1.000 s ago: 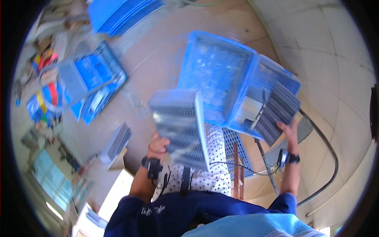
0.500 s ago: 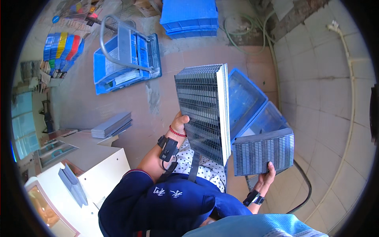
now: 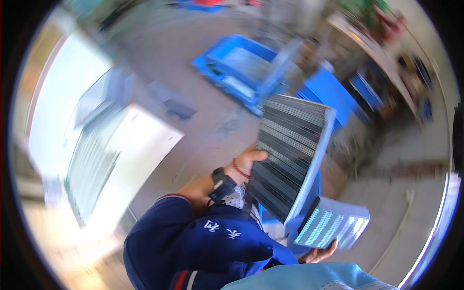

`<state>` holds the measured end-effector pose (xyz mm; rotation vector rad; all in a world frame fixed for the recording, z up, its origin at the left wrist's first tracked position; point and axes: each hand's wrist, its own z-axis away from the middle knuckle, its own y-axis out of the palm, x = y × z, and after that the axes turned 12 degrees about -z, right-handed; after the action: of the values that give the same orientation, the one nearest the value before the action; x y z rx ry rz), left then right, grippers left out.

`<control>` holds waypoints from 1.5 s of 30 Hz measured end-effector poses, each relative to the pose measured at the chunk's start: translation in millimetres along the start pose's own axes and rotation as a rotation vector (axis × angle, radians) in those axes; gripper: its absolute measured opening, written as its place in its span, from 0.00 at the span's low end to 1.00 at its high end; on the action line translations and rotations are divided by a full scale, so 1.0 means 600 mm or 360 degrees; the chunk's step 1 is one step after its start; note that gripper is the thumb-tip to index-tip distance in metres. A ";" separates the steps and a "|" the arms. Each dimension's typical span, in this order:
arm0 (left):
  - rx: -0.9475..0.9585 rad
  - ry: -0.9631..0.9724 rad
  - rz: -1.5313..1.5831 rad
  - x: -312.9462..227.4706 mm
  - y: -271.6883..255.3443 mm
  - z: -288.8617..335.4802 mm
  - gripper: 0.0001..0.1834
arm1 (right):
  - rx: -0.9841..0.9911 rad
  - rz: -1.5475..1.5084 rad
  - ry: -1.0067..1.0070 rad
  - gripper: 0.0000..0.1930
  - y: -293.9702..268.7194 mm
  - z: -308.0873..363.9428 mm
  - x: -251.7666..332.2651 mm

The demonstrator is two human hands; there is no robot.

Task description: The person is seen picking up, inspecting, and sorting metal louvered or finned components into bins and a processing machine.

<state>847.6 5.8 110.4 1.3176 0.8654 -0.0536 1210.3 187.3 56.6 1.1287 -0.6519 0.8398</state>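
Note:
My left hand (image 3: 251,162) grips a large stack of dark, gridded sheets (image 3: 285,150) by its left edge, thumb over the face. The stack is tilted, and a pale edge runs down its right side. Lower right, my right hand (image 3: 323,253) supports a smaller stack of similar sheets (image 3: 336,224) from below; light glints off its patterned surface. The two stacks are close together in this view, with the large one higher. My right fingertips show at the smaller stack's lower edge, while the rest of that hand is partly hidden.
A white machine or cabinet (image 3: 150,140) stands at left. Grey sheets (image 3: 176,108) lie beyond it, blurred. A blue crate (image 3: 241,55) sits ahead on the floor, and blue containers (image 3: 328,94) stand farther right, beside a bench (image 3: 377,53). Another blue bin (image 3: 311,193) is partly hidden behind the large stack.
The view has swung left, bringing the white machine nearer and the bench into sight. Both hands still hold their stacks; the smaller one is now tilted and catches the light.

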 end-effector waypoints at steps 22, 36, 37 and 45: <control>-0.1735 0.2274 -0.0116 -0.063 0.121 0.678 0.31 | 0.1854 0.0089 0.0824 0.30 0.471 0.248 -0.115; -0.2073 0.2815 -0.0323 -0.118 0.072 1.061 0.27 | 0.1775 -0.0189 0.1962 0.21 0.744 0.843 -0.244; -0.2030 0.2817 -0.0344 -0.125 0.070 1.078 0.28 | 0.1714 -0.0161 0.1957 0.19 0.772 0.861 -0.281; -0.2234 0.2814 -0.0255 -0.133 0.041 1.189 0.29 | 0.2251 0.0369 0.1306 0.28 0.876 0.901 -0.483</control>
<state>1175.5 -630.5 172.5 -0.3914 1.8482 1.5035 593.3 -295.3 254.3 1.7211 0.6794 1.9295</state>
